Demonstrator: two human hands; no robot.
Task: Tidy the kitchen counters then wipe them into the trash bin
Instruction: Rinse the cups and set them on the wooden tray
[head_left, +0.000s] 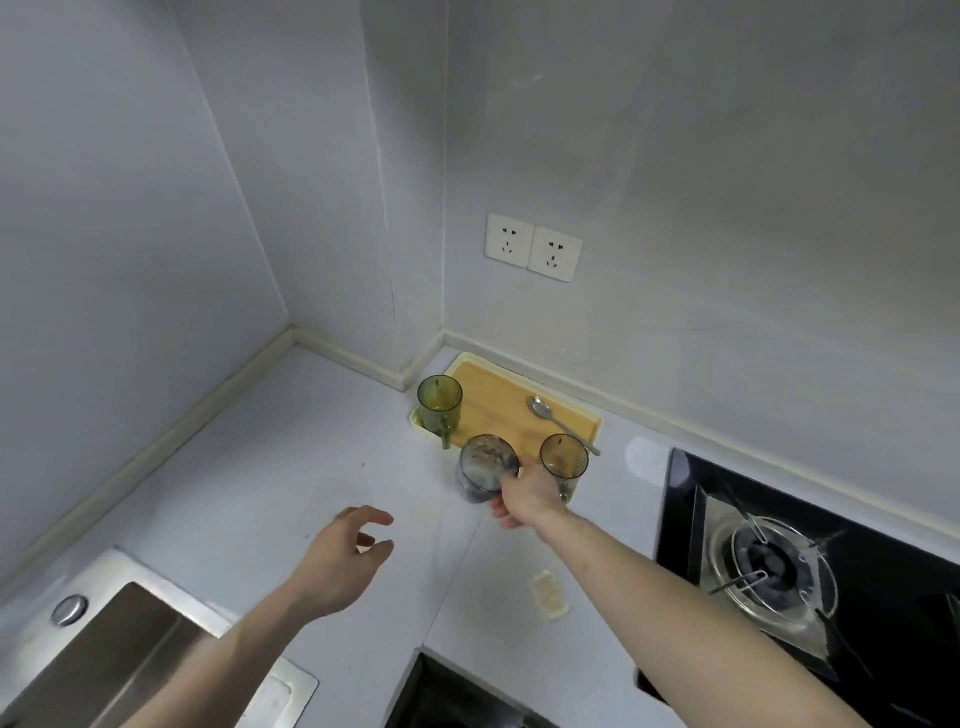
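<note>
Your forearms fill the bottom of the head view, reaching out over the pale counter (291, 467). Your left hand (337, 561) hovers above the counter with its fingers loosely spread and slightly bent, holding nothing. Your right hand (524, 493) is stretched farther out and grips the grey glass (485, 467) from its right side, fingers wrapped under and around it; the glass tilts a little and has dark residue inside. You hold it at the near edge of the wooden tray (498, 405), which sits in the corner against the wall.

On that tray a green mug (440, 402) stands upright at the left end, handle toward you, and a second green glass (564, 460) stands at the near right corner, just beside your right hand. A metal spoon (558, 421) lies across the tray's right side, its handle running past the rim.

Near your right forearm a small pale scrap (548, 595) lies on the counter, and faint brownish specks mark the surface ahead of your left hand. At lower left you have the steel sink (119, 649), at right the black gas hob (779, 561). Two wall sockets (533, 248) sit above the tray.
</note>
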